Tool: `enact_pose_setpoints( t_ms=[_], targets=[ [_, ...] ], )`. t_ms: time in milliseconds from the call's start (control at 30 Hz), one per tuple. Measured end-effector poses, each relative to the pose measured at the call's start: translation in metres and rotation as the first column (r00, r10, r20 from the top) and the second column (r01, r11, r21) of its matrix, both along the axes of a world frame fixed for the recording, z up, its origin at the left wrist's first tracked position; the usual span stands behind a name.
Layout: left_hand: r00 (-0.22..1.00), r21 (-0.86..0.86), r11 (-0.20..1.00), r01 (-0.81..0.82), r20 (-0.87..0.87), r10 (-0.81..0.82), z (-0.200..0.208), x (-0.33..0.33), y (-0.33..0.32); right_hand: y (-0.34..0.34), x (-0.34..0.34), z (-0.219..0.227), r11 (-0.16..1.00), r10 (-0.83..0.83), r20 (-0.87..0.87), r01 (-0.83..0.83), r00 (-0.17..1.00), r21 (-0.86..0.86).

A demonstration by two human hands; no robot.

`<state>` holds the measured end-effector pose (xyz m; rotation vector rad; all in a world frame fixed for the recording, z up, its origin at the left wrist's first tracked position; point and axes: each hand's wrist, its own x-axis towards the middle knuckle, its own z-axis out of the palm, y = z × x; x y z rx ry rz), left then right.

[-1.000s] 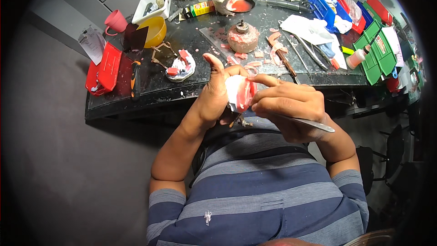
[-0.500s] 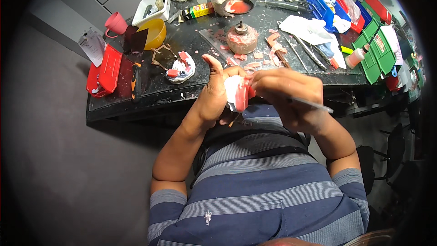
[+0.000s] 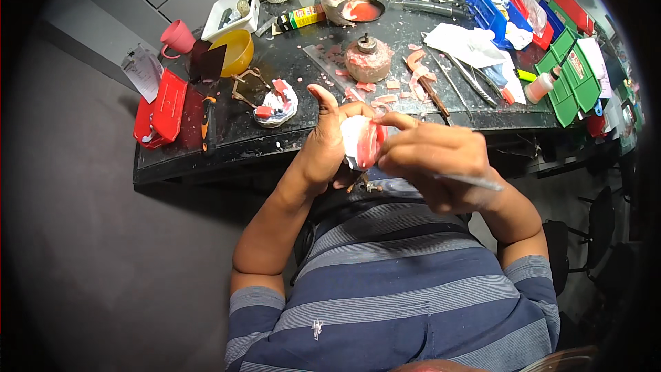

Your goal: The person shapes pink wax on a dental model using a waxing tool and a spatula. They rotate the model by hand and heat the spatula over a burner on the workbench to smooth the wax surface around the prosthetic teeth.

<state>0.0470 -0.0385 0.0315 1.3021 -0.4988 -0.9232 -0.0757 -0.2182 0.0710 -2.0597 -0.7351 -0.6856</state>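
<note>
Model in white and pink (image 3: 365, 143) sits before the front edge of the table (image 3: 296, 48), gripped by the left hand (image 3: 322, 141), thumb raised. The right hand (image 3: 444, 155), fingers pinching a metal tool (image 3: 475, 181), has just lowered, revealing more pink surface, which probably eases working it.

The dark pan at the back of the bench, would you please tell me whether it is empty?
Not empty: the dark pan holds red material inside its rim; I cannot tell how deep.
</note>
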Motion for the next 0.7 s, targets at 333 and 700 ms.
enact_pose_setpoints(
  t_ms=[333,700],
  targets=[
    [0.994,-0.281,0.960,0.008,-0.105,-0.039,-0.013,0.014,0.003,-0.027,-0.003,0.001,0.996,-0.078,0.043,0.076,0.996,0.056],
    [0.922,-0.602,0.793,0.093,-0.248,-0.296,-0.018,0.012,0.007,-0.092,0.007,-0.030,0.651,-0.699,-0.135,0.703,0.702,0.286]
  ],
)
